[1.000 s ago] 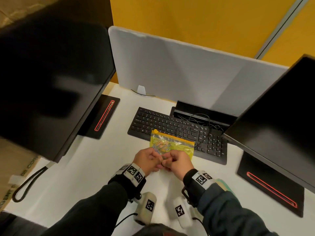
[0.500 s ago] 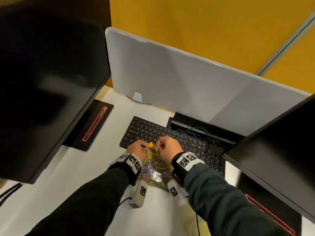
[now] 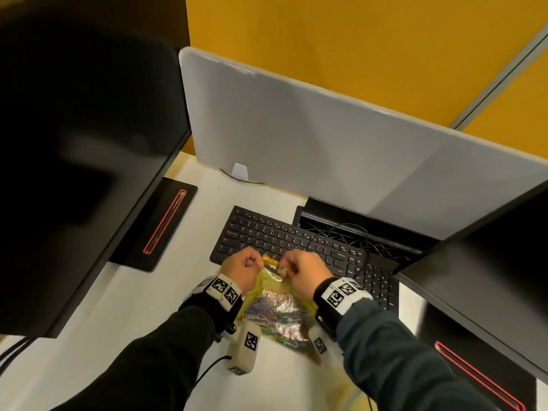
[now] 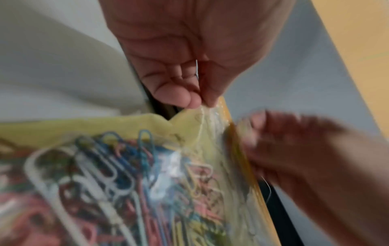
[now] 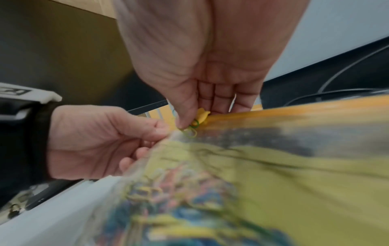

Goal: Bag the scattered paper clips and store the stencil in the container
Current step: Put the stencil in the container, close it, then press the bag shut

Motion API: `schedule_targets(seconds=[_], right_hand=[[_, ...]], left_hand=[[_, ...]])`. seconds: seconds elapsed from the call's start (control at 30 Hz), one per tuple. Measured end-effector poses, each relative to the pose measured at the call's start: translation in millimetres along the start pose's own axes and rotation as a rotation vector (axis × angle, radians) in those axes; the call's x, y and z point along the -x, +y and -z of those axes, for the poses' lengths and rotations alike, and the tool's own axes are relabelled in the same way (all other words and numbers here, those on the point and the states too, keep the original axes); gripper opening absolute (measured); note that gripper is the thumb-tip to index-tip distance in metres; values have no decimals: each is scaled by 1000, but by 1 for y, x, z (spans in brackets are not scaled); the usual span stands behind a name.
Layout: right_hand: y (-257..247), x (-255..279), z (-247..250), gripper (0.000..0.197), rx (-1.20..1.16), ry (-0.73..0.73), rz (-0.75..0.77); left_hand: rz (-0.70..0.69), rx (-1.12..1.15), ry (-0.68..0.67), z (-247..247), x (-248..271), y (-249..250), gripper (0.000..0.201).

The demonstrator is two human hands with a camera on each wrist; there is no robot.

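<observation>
A clear yellow zip bag (image 3: 275,304) filled with several coloured paper clips (image 4: 130,174) hangs between my hands, just in front of the keyboard. My left hand (image 3: 243,266) pinches the bag's top left corner between thumb and fingertips (image 4: 189,99). My right hand (image 3: 299,269) pinches the yellow zipper slider (image 5: 203,115) on the orange top edge. A green paper clip (image 5: 192,129) sits at that thumb's tip. The bag (image 5: 252,174) is blurred in the right wrist view. No stencil or container is plainly visible.
A black keyboard (image 3: 296,238) lies just beyond my hands, with a black cable tray (image 3: 361,226) behind it. Dark monitors (image 3: 74,143) on red-striped bases (image 3: 166,223) flank the white desk (image 3: 89,307). A grey divider (image 3: 326,149) closes the back. A pale yellow-green edge (image 3: 351,393) shows beside my right sleeve.
The bag lay flat by the keyboard with both hands at its near edge. Now it is lifted by its top edge, and my hands have drawn slightly apart.
</observation>
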State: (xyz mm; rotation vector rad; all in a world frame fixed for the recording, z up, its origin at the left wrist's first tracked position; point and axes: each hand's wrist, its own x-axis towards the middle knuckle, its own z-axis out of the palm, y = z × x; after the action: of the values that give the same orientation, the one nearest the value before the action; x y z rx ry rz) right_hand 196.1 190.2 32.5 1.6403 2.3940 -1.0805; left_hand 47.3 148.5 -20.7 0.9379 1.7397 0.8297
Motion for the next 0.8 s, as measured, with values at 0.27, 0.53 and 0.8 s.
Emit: schedule_targets(seconds=[0.27, 0.53, 0.8], right_hand=[[23, 15, -4, 22, 28, 123, 10], [15, 16, -23, 28, 153, 148, 243], [27, 23, -35, 30, 224, 94, 247]], left_hand=[[-365, -432, -129, 0, 14, 18, 40], [-459, -469, -52, 2, 11, 9, 22], [-381, -488, -24, -2, 2, 5, 17]])
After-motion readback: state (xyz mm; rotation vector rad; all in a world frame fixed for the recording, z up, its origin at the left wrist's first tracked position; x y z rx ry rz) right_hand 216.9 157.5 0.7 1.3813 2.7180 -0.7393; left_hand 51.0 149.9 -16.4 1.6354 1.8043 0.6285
